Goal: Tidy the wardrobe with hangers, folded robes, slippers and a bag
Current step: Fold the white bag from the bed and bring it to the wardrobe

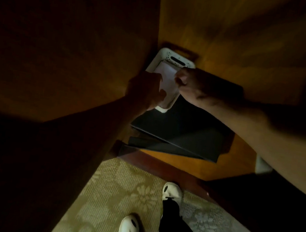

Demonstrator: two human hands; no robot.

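Two bare hands reached into a dim wooden wardrobe (257, 42), both at a white tray (173, 56) that sat toward twelve o'clock from the person's feet, on top of a dark box (185, 128). The tray had a slotted handle and small holes in its far wall, and something pale and flat (166, 76) lay inside it; the light was too poor to tell what. The left hand (145, 91) came in from eight o'clock and lay over the tray's near left side, its fingers loosely bent over the pale lining, though whether they pinched anything could not be told. The right hand (187, 81) came in from three o'clock with its fingers curled at the tray's right rim, seemingly gripping the rim or the lining's edge. A small white object (263, 165) showed at four o'clock under the right forearm. Down at six o'clock, two white shoes (172, 192) with dark trouser legs stood on patterned carpet (118, 189).
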